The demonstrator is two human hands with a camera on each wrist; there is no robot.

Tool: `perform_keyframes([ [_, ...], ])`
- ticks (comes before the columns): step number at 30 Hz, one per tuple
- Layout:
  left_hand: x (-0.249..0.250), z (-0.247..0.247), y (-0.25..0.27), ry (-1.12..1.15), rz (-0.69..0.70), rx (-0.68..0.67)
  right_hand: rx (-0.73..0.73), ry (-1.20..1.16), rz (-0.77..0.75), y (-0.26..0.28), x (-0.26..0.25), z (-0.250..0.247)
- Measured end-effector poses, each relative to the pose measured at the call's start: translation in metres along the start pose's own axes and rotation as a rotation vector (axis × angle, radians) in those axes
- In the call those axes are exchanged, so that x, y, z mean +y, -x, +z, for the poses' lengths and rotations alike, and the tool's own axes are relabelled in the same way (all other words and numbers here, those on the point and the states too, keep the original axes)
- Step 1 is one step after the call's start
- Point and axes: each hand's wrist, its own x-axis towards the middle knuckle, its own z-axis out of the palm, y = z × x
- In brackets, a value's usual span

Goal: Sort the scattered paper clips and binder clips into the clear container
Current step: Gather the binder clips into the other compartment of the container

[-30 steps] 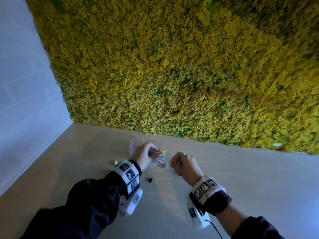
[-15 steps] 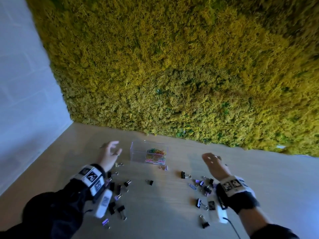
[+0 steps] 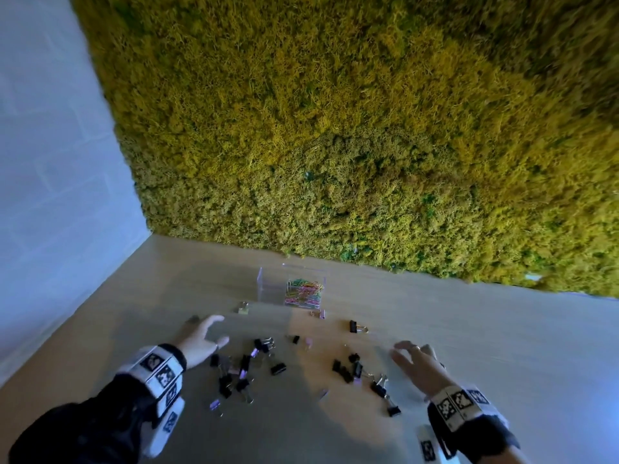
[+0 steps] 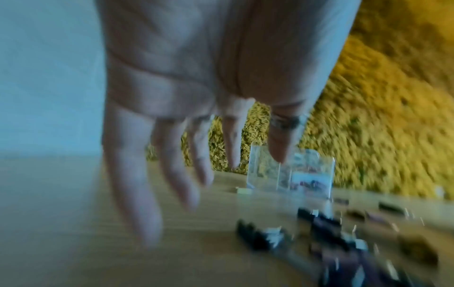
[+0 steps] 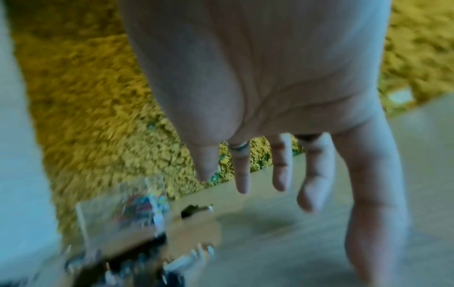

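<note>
Binder clips (image 3: 246,370) lie scattered mid-worktop between my empty, spread left hand (image 3: 201,341) and right hand (image 3: 415,363); the clear container (image 3: 290,289) sits nearer the far edge. Light, stiff, springy (I judge); I'd pinch their black bodies.

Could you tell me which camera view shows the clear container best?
The head view: the clear container is sharp there, with coloured paper clips in its right part. The left wrist view shows it blurred behind the fingers; the right wrist view shows only a smeared outline at lower left.
</note>
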Motion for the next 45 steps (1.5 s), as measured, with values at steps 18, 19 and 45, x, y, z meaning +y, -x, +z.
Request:
perform_keyframes([
  [18, 0.032, 0.014, -0.051, -0.104, 0.089, -0.016, -0.179, 0.01, -0.005, -0.042, -0.077, 0.017],
  [19, 0.032, 0.015, -0.055, -0.119, 0.08, -0.052, -0.199, 0.017, -0.011, -0.047, -0.077, 0.025],
  [45, 0.089, 0.013, -0.063, -0.269, 0.412, 0.293, -0.153, 0.551, -0.781, 0.059, -0.087, 0.058],
])
